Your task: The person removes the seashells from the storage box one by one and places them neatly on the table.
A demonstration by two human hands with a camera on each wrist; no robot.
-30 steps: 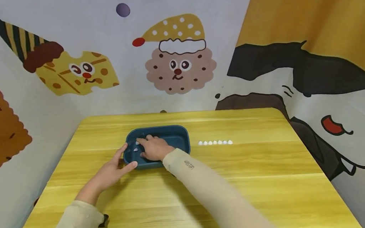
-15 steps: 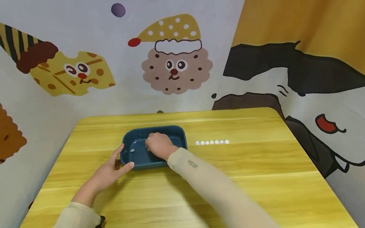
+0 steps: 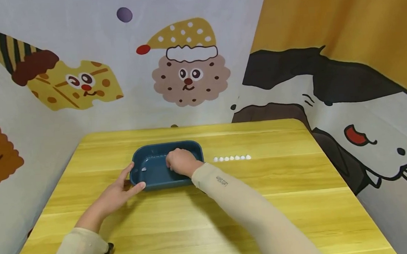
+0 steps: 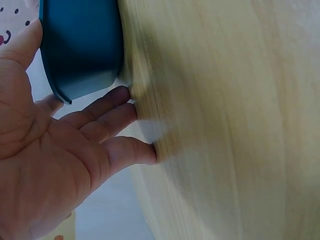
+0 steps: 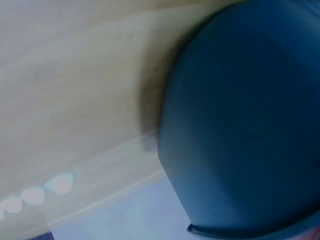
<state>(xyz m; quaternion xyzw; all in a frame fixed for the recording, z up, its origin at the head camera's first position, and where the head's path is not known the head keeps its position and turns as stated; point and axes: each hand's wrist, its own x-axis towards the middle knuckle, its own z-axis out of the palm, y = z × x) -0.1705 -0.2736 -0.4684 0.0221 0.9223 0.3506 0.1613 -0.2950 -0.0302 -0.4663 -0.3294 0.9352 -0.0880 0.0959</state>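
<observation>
A dark blue rectangular tray [image 3: 157, 175] sits on the table. My left hand [image 3: 113, 197] touches its left end, thumb on the near rim and forefinger at the left side. The left wrist view shows the other fingers spread, tips at the table. Inside the tray's right half is my right hand [image 3: 182, 162], fingers curled down; it pinches a small white shell-like piece, hidden behind the knuckles. Another small white piece [image 3: 144, 169] lies on the tray floor at the left. Of the right hand little shows in the right wrist view, where the tray wall [image 5: 225, 150] fills the right side.
Several small white pieces [image 3: 232, 158] form a straight row on the table, right of the tray. The yellow wood-grain table [image 3: 284, 200] stretches forward to a wall cloth [image 3: 105, 15] printed with cartoon figures.
One of the two white pieces at the tray's left has left the floor. My right hand has curled its fingers and drawn back rightward. The left hand stays at the tray.
</observation>
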